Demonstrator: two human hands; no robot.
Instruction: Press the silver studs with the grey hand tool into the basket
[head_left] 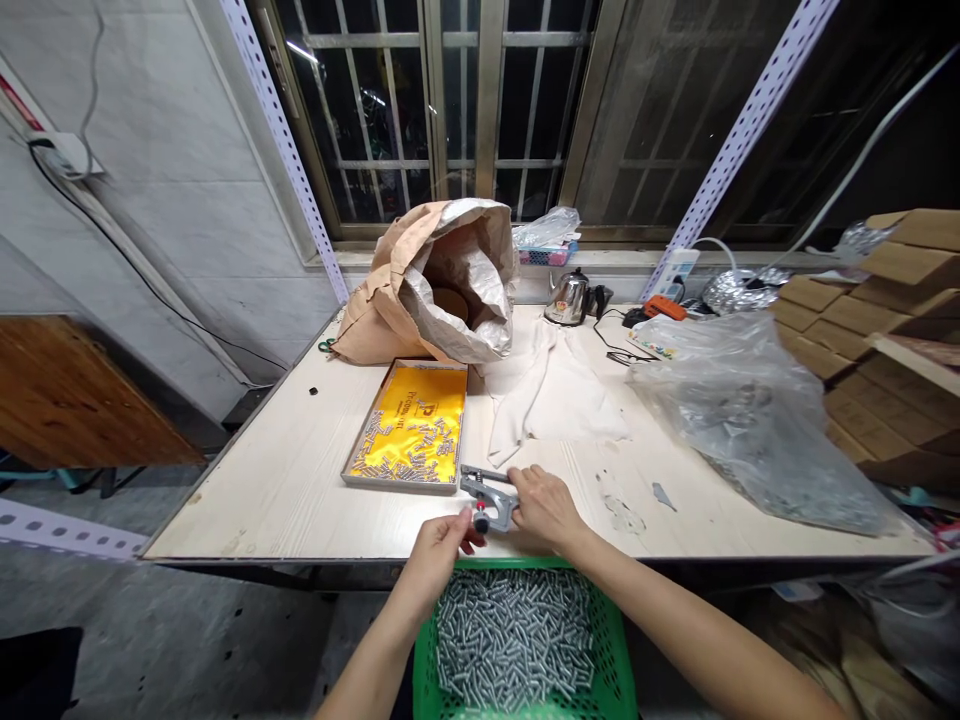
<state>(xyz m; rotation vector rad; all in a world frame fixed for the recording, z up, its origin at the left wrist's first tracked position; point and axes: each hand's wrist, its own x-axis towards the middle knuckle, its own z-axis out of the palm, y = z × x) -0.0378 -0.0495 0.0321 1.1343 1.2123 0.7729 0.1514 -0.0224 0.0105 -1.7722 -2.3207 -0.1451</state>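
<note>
A small grey metal hand press (487, 497) with a red-tipped part stands near the table's front edge. My right hand (544, 505) grips its right side, fingers curled around it. My left hand (442, 545) is pinched at the tool's red tip, holding something too small to make out. Just behind the tool lies a shallow tray with a yellow lining (412, 425) scattered with several small silver metal pieces. Below the table edge, a green plastic basket (615, 660) is full of the same silver pieces.
A crumpled brown paper sack (427, 280) lies open at the back of the pale wooden table (300, 470). A white cloth (547, 395), a steel kettle (568, 297), a large clear plastic bag (750, 420) and stacked cardboard boxes (862, 330) fill the right side.
</note>
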